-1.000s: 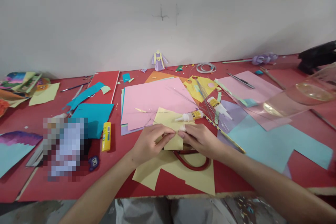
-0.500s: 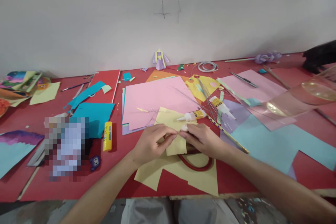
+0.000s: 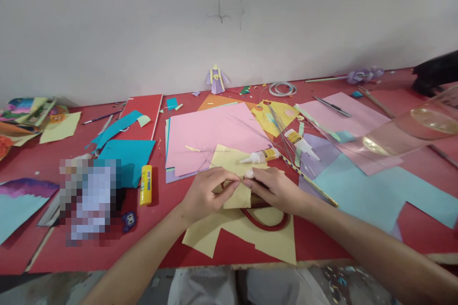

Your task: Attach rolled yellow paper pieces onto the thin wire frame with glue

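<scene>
Thumb and fingertips of my left hand [image 3: 211, 190] are pinched together, almost touching those of my right hand [image 3: 275, 186], which is closed in a pinch too. Whatever lies between them is too small to make out. A small white object [image 3: 249, 173] shows at my right fingers. Under both hands is a pale yellow paper sheet [image 3: 232, 198]. Just beyond them lies a white glue bottle with a yellow label [image 3: 263, 155]. A red looped handle [image 3: 266, 225], partly hidden by my right hand, rests on a larger cut yellow sheet [image 3: 275, 243].
Pink sheets [image 3: 203, 133] lie behind my hands. A second glue bottle [image 3: 302, 143], clear thin strands and a spotted pencil [image 3: 311, 181] are to the right. On the left are a yellow glue stick [image 3: 146, 186] and blue paper [image 3: 132, 157]. A paper dress figure [image 3: 216, 80] stands against the wall.
The whole view has shifted very slightly. Both hands keep their pinch at nearly the same spot, and the things on the table stay where they were.
</scene>
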A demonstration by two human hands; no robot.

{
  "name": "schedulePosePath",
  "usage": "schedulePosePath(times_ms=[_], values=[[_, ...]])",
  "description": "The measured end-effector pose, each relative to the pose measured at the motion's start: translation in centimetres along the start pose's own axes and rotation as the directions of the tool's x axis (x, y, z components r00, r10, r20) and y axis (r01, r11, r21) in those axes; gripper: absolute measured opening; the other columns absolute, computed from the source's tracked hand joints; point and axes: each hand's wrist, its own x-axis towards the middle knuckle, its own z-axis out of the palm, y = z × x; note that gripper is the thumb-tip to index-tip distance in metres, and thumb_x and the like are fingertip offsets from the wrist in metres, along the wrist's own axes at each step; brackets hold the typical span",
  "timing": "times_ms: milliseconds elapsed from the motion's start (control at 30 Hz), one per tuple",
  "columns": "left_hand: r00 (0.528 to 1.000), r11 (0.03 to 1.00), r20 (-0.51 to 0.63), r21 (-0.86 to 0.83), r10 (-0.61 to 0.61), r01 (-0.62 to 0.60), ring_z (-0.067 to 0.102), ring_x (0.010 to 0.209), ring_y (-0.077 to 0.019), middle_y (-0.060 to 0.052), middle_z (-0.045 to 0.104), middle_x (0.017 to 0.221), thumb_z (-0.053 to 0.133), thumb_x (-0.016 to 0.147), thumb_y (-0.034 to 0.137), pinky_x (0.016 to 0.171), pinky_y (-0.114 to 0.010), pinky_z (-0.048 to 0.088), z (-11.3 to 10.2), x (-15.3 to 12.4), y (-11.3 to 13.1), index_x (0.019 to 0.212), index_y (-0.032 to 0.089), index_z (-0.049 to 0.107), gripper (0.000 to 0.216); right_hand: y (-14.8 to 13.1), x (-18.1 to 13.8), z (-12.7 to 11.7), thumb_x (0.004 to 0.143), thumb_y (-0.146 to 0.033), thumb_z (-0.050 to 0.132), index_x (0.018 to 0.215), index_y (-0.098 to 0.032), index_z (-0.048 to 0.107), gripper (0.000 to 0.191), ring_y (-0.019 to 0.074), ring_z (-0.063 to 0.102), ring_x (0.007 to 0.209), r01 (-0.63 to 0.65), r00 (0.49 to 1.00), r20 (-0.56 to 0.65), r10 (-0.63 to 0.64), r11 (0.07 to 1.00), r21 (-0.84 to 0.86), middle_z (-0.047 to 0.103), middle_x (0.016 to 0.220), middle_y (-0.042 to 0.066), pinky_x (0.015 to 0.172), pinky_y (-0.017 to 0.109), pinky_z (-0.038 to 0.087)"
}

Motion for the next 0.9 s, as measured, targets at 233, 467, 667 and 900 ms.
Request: schedulePosePath(times_ms=[233,467,667,900], values=[[0.998,0.997,-0.009,-0.045,-0.058,0.058,0.067,0.076,-0.0108,-0.001,0.073,0.084,0.058,0.092,0.018,0.071,-0.020,0.048,-0.18,0.23,0.47,0.090,0.018,0.066,0.008,0.06,-0.03,0.08,0.103,-0.036,0.040,0.081,-0.020,0.051,0.030,0.0127,0.051,0.054,0.022,1.000,-0.013,-0.022,1.000,0.011,0.056,0.063,0.000,0.053,0.024,0.034],[0.992,0.988,0.011,-0.090,-0.122,0.123,0.068,0.078,-0.0108,0.000,0.074,0.086,0.059,0.091,0.019,0.071,-0.019,0.049,-0.17,0.18,0.37,0.090,0.018,0.068,0.009,0.20,0.02,0.07,0.104,-0.039,0.037,0.079,-0.020,0.050,0.034,0.0126,0.049,0.052,0.060,0.998,-0.026,-0.061,0.996,-0.059,0.055,0.061,-0.001,0.051,0.024,0.032],[0.984,0.972,0.043,-0.151,-0.174,0.179,0.067,0.075,-0.0096,0.000,0.074,0.086,0.059,0.090,0.018,0.066,-0.016,0.049,-0.18,0.24,0.47,0.093,0.018,0.068,0.009,0.23,0.00,0.04,0.104,-0.039,0.038,0.083,-0.019,0.052,0.032,0.0126,0.048,0.053,0.064,0.998,-0.022,-0.065,0.996,-0.061,0.055,0.062,-0.001,0.052,0.023,0.034],[0.986,0.979,0.038,-0.119,-0.160,0.163,0.068,0.073,-0.0100,0.000,0.074,0.087,0.060,0.089,0.017,0.065,-0.016,0.050,-0.04,0.07,0.37,0.092,0.018,0.068,0.009,0.40,-0.15,0.10,0.103,-0.035,0.040,0.079,-0.019,0.050,0.030,0.0124,0.047,0.052,0.073,0.997,-0.012,-0.075,0.991,-0.109,0.053,0.062,-0.001,0.051,0.023,0.033]])
